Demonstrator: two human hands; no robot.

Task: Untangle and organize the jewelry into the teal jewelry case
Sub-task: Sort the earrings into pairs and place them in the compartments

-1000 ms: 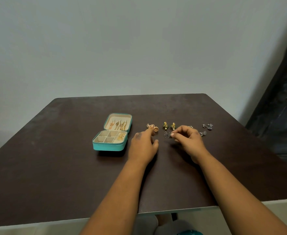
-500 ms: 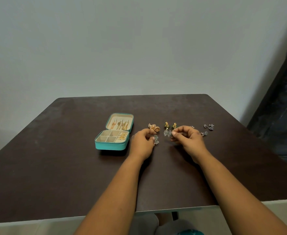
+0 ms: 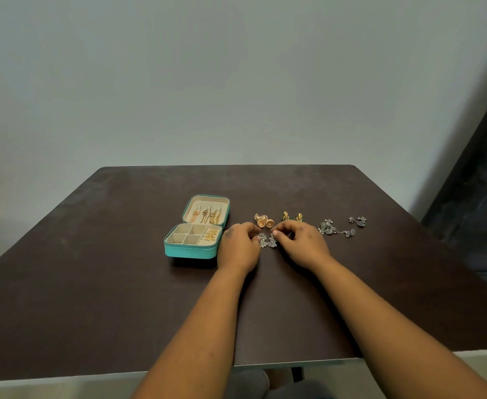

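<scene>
Both the left hand [image 3: 238,245] and the right hand [image 3: 301,243] pinch a pair of silver earrings [image 3: 267,240] lying on the table [image 3: 92,277], just right of the open teal jewelry case [image 3: 190,250]. They look light, dangly and snag-prone; best held by the stud tops.

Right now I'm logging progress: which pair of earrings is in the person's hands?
The silver pair, between the left hand and right hand. The gold pair and green-gold pair lie untouched behind.

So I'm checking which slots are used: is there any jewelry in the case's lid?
Yes, several gold pieces hang against the cream lining of the open lid of the case.
</scene>
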